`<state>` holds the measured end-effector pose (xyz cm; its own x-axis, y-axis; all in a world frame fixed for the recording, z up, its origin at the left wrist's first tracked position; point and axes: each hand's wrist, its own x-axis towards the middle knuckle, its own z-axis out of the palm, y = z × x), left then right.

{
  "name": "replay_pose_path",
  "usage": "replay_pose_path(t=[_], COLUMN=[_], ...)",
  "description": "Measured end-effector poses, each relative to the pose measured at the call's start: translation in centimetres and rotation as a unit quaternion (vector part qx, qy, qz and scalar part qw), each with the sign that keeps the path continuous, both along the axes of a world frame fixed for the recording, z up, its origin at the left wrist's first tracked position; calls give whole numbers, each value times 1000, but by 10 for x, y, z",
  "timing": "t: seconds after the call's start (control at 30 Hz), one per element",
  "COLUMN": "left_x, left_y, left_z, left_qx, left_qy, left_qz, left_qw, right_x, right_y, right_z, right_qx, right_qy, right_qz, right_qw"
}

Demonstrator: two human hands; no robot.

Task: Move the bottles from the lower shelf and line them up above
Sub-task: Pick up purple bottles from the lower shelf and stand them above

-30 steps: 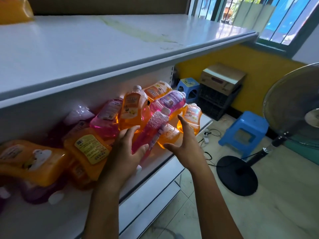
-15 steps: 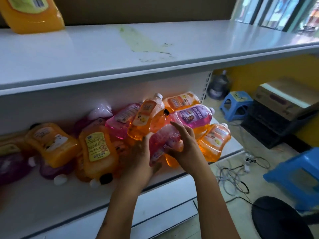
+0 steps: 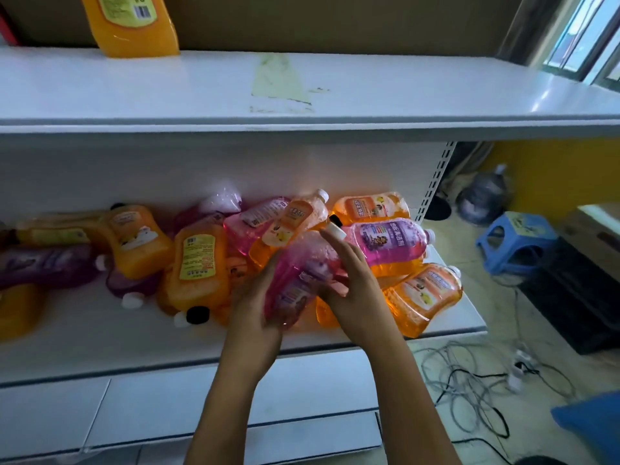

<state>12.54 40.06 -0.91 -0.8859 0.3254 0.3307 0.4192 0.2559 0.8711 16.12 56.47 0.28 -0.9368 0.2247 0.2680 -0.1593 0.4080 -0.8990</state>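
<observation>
Several orange, pink and purple bottles lie in a heap on the lower shelf point(image 3: 100, 333). A pink bottle with a white cap point(image 3: 303, 273) is tilted up out of the heap, cap pointing to the upper right. My left hand point(image 3: 258, 303) grips its lower end from the left. My right hand point(image 3: 352, 283) holds its right side, fingers curled round the body. One orange bottle point(image 3: 134, 25) stands upright at the back left of the upper shelf point(image 3: 369, 92).
A large orange bottle point(image 3: 198, 266) lies left of my hands, another point(image 3: 422, 297) at the shelf's right end. Right of the shelving are blue stools point(image 3: 513, 243), a dark crate point(image 3: 577, 297) and loose cables point(image 3: 469, 374) on the floor.
Both hands closed round the pink bottle and raised it slightly from the heap. The camera view shifted left and closer to the shelving.
</observation>
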Motion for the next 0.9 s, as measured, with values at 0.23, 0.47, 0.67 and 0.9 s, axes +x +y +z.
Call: replay_pose_path(t=[0.23, 0.47, 0.67, 0.9], left_x=[25, 37, 40, 47], left_y=[-4, -22, -40, -63], left_z=[21, 22, 18, 5], left_qx=[98, 107, 126, 145], left_qy=[-53, -83, -101, -130], left_qz=[-22, 1, 37, 82], left_qw=[994, 991, 986, 977], right_x=[4, 3, -4, -6], right_y=[-7, -25, -39, -62], right_z=[1, -2, 11, 4], right_qx=[-23, -5, 19, -32], right_qy=[15, -10, 12, 11], right_qz=[72, 96, 106, 146], right_qw=[997, 995, 994, 989])
